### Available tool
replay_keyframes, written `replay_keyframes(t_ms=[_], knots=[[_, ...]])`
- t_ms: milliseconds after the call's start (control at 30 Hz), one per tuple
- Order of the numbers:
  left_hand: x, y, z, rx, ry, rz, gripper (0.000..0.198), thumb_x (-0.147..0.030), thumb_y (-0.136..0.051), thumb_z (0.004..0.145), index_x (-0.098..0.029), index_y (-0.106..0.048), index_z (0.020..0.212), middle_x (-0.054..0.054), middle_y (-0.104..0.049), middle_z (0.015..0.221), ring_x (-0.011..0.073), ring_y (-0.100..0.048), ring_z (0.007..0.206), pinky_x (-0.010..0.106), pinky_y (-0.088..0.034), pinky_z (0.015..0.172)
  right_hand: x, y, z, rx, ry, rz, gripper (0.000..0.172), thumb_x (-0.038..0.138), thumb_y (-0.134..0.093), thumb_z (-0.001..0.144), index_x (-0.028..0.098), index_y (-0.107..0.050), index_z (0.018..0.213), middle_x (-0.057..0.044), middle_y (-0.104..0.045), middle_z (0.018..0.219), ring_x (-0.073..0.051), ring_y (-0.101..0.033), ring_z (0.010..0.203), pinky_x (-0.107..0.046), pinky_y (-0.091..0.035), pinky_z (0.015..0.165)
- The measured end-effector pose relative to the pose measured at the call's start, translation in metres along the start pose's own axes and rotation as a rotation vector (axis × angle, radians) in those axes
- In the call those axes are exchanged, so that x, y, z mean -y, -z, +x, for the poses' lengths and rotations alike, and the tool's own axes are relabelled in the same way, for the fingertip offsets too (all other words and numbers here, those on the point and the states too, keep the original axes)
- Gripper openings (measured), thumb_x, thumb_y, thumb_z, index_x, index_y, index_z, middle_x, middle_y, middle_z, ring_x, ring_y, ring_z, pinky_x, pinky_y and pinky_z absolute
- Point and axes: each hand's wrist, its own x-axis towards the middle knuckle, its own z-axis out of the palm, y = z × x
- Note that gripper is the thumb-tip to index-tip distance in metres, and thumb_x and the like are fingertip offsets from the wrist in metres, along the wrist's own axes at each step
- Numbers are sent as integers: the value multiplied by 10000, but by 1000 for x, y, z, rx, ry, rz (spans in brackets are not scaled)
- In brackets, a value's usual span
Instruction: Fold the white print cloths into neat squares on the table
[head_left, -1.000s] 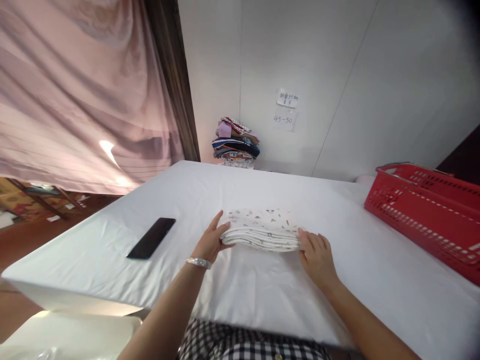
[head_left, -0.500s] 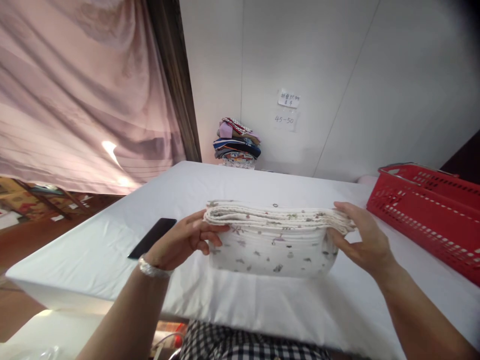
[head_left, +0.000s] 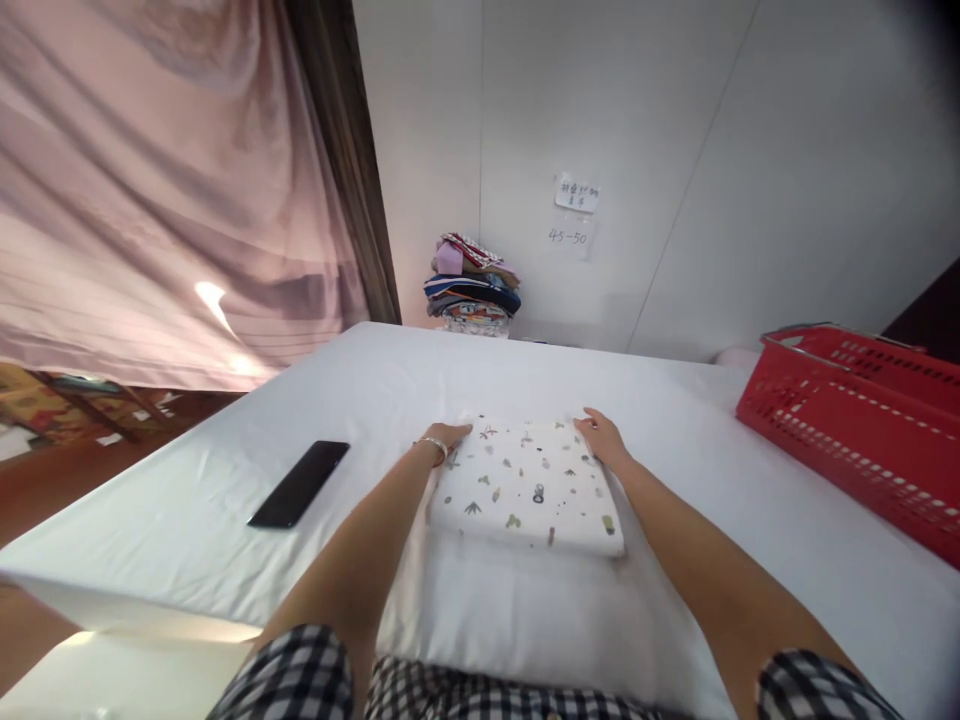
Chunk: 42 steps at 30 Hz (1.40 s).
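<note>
A white folded cloth (head_left: pixel 525 485) with small plant and figure prints lies flat on the white-covered table (head_left: pixel 405 375), right in front of me. At its far left corner is my left hand (head_left: pixel 448 434), with a bracelet on the wrist, the thumb over the edge and most fingers hidden. My right hand (head_left: pixel 604 440) holds the far right corner, its fingers bent around the edge. The near edge of the cloth shows a smooth, thick fold.
A black phone (head_left: pixel 301 484) lies on the table to the left. On the right stands a red perforated basket (head_left: pixel 847 430). Folded clothes (head_left: pixel 472 285) are stacked by the wall at the back, below two paper notes (head_left: pixel 576 193). A pink curtain (head_left: pixel 165 200) hangs at the left.
The folded cloth was held raised with its layered edge showing; now it lies flat on the table, printed face up. Both hands have moved farther away and closer together, at its far corners.
</note>
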Motion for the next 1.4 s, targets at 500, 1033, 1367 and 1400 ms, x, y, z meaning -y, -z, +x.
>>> replay_keyframes(t_ms=[500,1033,1367,1400], knots=[[5,-17,-16,-126,-438,443,437,-413,-464,809,-197,-506,1187,98,-609,1088,236,-545,1010,332,-372,877,26,-3,-25,-26,189,-218,550,457,-372,837,130,-455,1271,-127,-380,1371,-239,-321,1272,-382,-248,1040],[18,-17,19,-108,-414,580,397,-276,-389,858,-167,-503,1223,51,-463,1323,183,-350,1260,313,-259,1065,16,-31,-52,280,259,-712,685,580,-157,859,173,-203,1408,-55,-123,1483,-228,-54,1356,-477,-47,1064],[8,1,32,26,-396,642,275,-197,-510,754,-192,-638,997,38,-587,1159,188,-550,1022,283,-409,930,10,-32,-51,249,285,-694,661,571,-172,864,190,-230,1401,-61,-167,1475,-232,-77,1354,-479,-76,1066],[8,2,33,32,-399,649,270,-200,-517,748,-189,-636,990,49,-586,1151,199,-542,1033,300,-404,936,9,-32,-51,244,289,-689,657,571,-176,863,196,-231,1401,-60,-171,1475,-231,-76,1354,-479,-77,1066]])
